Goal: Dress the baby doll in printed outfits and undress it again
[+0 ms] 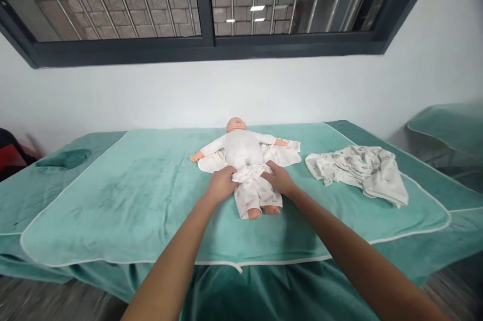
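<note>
A baby doll (243, 146) lies on its back, head toward the wall and arms spread. It wears a white long-sleeved top, and small printed pants (257, 195) cover its legs, with the feet showing below the cuffs. My left hand (222, 183) grips the pants' waistband on the left side, fingers curled into the cloth. On the opposite side my right hand (279, 178) pinches the same waistband. Under the doll's arms a white printed garment (289, 153) is spread out; its middle is hidden by the body.
A crumpled white printed cloth (362, 170) lies to the doll's right. Beneath everything is a light green mat (113, 210) with white piping, over a darker green bed cover (241, 293). The white wall (169, 94) and a barred window (211, 49) stand behind.
</note>
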{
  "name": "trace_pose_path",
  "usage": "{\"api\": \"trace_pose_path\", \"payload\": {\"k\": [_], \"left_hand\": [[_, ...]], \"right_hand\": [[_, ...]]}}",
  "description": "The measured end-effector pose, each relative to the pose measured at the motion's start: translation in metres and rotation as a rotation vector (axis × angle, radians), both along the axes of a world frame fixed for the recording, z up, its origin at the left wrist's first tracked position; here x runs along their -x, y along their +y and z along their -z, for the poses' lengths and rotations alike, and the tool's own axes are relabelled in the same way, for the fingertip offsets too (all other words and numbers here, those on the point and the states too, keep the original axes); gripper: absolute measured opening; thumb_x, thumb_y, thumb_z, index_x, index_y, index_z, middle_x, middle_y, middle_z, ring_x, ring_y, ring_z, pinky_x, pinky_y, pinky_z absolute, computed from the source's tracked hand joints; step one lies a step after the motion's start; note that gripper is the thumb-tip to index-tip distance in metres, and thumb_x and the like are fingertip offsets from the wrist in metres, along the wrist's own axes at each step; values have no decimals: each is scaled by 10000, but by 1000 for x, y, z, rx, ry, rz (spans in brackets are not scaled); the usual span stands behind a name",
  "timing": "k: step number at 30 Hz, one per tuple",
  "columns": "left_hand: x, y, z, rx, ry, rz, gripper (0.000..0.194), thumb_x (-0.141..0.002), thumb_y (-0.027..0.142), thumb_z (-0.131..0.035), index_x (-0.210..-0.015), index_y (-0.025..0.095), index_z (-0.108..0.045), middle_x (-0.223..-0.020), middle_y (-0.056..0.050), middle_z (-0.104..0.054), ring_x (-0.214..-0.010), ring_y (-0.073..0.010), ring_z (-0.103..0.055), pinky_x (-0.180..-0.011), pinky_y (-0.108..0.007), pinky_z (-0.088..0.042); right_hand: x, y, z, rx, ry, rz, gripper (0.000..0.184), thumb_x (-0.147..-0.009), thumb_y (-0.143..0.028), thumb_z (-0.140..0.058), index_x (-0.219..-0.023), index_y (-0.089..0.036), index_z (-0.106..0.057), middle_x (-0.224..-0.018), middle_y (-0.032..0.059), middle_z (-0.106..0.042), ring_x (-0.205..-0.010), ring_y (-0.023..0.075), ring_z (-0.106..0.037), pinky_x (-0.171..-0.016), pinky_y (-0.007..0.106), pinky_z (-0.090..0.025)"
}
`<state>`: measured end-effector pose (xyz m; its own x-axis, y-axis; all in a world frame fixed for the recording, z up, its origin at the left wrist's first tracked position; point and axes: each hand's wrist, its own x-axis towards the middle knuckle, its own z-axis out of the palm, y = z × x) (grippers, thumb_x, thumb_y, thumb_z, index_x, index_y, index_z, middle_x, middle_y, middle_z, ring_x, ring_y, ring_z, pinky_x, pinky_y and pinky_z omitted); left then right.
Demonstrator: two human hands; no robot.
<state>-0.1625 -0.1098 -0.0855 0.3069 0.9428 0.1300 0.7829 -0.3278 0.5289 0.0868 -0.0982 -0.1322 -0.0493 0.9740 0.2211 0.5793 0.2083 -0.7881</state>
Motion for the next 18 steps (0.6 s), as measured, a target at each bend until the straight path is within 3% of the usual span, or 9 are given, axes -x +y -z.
{"api": "trace_pose_path", "payload": {"k": [5, 7, 9, 11, 14, 16, 18], "left_hand": [[-2, -6, 2, -92, -4, -168, 223, -882, 294, -508, -1076, 212, -580, -1058, -99, -661, -953, -275, -624, -815, -376, -456], [3, -9, 2, -72, -64, -128, 318, -853, 237, -525, -1166, 195, -562, -1149, -116, -628, -1029, -268, -613, -878, -381, -467], [10, -16, 2, -29, -121, 8, 479, -808, 224, -593, -1281, 189, -526, -1257, -127, -575, -1159, -266, -570, -973, -384, -456], [17, -28, 3, 18, -146, 153, 742, -737, 271, -712, -1421, 214, -431, -1392, -137, -483, -1311, -290, -471, -1066, -404, -416], [20, -50, 8, 86, -124, 261, 1171, -590, 355, -862, -1557, 287, -205, -1594, -147, -214, -1480, -351, -239, -1148, -462, -343], [15, -61, 14, 110, -95, 256, 1313, -536, 414, -901, -1578, 313, -107, -1642, -150, -41, -1519, -380, -100, -1168, -507, -303], [7, -68, 19, 105, -60, 217, 1343, -537, 481, -897, -1583, 304, -73, -1639, -175, 20, -1524, -399, -33, -1168, -544, -281]], "right_hand": [[20, 6, -5, -43, 33, 82, 268, -838, -492, -552, -908, -234, -535, -947, 18, -644, -936, 241, -569, -896, 396, -429], [19, 3, -4, -8, 47, 67, 305, -836, -513, -564, -947, -230, -543, -983, 26, -649, -961, 246, -582, -903, 404, -443], [10, -7, -3, 49, 78, -21, 390, -829, -533, -596, -1058, -221, -548, -1064, 45, -654, -1017, 250, -596, -922, 406, -463], [-5, -22, -1, 115, 110, -193, 608, -798, -539, -662, -1279, -213, -482, -1260, 90, -604, -1160, 268, -569, -985, 416, -458], [-24, -45, 4, 176, 71, -429, 1123, -659, -521, -819, -1542, -256, -180, -1569, 145, -304, -1406, 330, -369, -1111, 460, -374], [-27, -57, 11, 138, 8, -464, 1336, -556, -517, -886, -1575, -283, -55, -1620, 146, -166, -1471, 365, -242, -1165, 496, -299], [-22, -62, 19, 50, -34, -424, 1413, -502, -540, -906, -1576, -270, -28, -1610, 167, -157, -1481, 388, -189, -1190, 537, -232]]}}
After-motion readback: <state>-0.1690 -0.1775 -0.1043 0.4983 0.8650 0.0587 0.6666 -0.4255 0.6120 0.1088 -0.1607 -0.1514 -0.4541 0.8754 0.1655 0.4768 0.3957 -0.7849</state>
